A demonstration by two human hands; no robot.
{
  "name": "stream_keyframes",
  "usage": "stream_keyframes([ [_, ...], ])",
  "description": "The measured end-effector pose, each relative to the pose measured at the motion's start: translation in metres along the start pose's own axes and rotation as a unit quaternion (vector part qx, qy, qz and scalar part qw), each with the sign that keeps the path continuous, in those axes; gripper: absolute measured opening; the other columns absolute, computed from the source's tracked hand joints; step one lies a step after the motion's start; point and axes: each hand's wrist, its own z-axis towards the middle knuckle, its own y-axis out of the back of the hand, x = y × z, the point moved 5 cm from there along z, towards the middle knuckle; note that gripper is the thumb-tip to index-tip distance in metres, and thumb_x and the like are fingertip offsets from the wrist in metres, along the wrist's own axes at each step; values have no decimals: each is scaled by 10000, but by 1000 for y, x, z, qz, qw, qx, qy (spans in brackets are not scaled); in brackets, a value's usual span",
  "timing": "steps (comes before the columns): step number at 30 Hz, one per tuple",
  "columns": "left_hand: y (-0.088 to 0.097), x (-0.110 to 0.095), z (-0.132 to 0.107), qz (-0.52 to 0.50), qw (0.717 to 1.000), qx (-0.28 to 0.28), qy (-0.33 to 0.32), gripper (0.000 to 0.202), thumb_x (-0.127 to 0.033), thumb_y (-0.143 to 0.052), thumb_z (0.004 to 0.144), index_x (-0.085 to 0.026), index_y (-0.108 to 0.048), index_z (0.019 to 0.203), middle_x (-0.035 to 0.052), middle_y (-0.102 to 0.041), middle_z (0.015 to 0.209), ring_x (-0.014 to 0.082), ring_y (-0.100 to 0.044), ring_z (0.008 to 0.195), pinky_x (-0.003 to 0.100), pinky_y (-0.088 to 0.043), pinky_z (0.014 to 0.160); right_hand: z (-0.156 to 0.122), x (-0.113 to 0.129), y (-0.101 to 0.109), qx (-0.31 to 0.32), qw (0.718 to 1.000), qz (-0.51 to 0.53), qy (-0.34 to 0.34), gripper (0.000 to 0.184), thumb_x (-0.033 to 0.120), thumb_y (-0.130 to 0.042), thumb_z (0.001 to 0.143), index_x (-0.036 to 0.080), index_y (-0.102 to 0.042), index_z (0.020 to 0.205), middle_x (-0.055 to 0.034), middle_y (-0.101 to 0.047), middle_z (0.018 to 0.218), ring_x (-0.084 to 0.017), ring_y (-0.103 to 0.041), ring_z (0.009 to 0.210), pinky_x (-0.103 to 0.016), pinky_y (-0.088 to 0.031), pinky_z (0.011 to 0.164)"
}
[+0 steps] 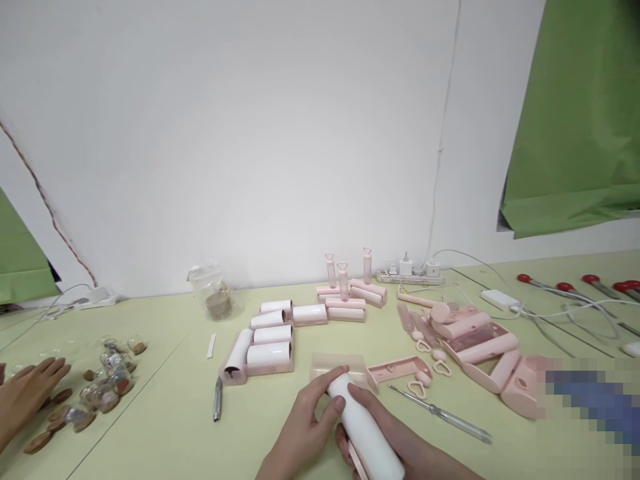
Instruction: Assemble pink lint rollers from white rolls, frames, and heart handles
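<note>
Near the front edge of the table, both hands are on a white paper roll [367, 430], which looks like a lint roller refill, with a pink piece along its underside. My left hand [303, 427] has its thumb and fingers closed at the roll's upper end. Along the other side, my right hand [395, 427] wraps the roll; some of its fingers are hidden beneath. Just beyond lie a clear cover [325, 365] and a pink shell [400, 370] with heart-shaped loops [417, 389] beside it. A clear-handled screwdriver [445, 417] lies to the right.
Several white rolls in clear covers [270, 355] stand left of centre, near a metal-handled tool [217, 400]. Assembled pink rollers [345, 307] sit at the back. Pink parts [480, 340] are heaped right, near cables. Another person's hand [35, 393] is among small glass domes [107, 393].
</note>
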Motion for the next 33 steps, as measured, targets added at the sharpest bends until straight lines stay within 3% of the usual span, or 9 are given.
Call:
stream_keyframes([
  [4,-1,4,3,-82,996,-15,28,426,-440,-468,788,-223,-535,1149,55,-590,1111,216,-558,909,298,-455,796,-2,5,-6,38,997,51,35,562,652,-379,740,135,-548,598,-28,-558,472,-99,-479,353,-199,-345,362],
  [7,17,6,6,-109,984,-137,23,471,-480,-495,758,-200,-552,1133,68,-612,1045,220,-546,898,281,-473,751,-4,11,-8,85,986,134,47,505,633,-418,732,149,-561,711,-29,-580,561,-126,-534,470,-220,-377,440],
  [10,38,5,1,-153,946,-286,10,530,-499,-498,750,-197,-501,1186,69,-574,1085,203,-530,897,270,-492,720,-4,20,-4,95,978,159,98,261,393,-543,760,135,-576,786,2,-551,561,-93,-511,488,-186,-355,447],
  [13,42,2,-3,-184,921,-343,15,579,-507,-498,747,-198,-442,1234,48,-597,985,174,-542,818,251,-522,643,-4,32,4,72,967,158,188,136,118,-589,693,127,-589,829,2,-580,653,-66,-507,542,-157,-363,472],
  [15,38,0,-6,-178,921,-346,13,586,-506,-511,738,-196,-447,1231,39,-611,961,173,-548,807,245,-532,625,-5,36,5,69,959,163,223,186,83,-567,673,132,-591,850,-18,-608,765,-89,-540,664,-167,-407,572],
  [19,24,6,-6,-160,944,-289,9,520,-483,-548,723,-214,-517,1167,44,-538,1183,222,-530,958,240,-532,653,-3,37,6,67,953,184,232,197,176,-502,717,142,-579,895,-55,-623,910,-175,-554,875,-252,-425,747],
  [26,5,17,-5,-143,970,-192,-37,477,-402,-579,731,-245,-507,1176,67,-542,1173,237,-503,1052,248,-490,767,-3,29,7,40,963,176,198,361,381,-519,776,138,-533,1042,-86,-624,954,-189,-577,835,-322,-429,784],
  [30,-4,12,-12,-146,964,-215,-53,456,-385,-609,710,-246,-538,1138,80,-541,1141,237,-505,1039,256,-483,761,-4,31,11,27,965,155,209,427,442,-549,745,143,-513,1048,-78,-624,909,-187,-581,799,-300,-429,742],
  [33,-8,3,-18,-121,958,-244,-88,382,-380,-630,690,-233,-606,1042,96,-541,1112,249,-498,1042,294,-459,809,-9,35,13,-22,967,111,230,480,490,-568,713,145,-518,1043,-43,-609,828,-169,-566,737,-253,-420,664],
])
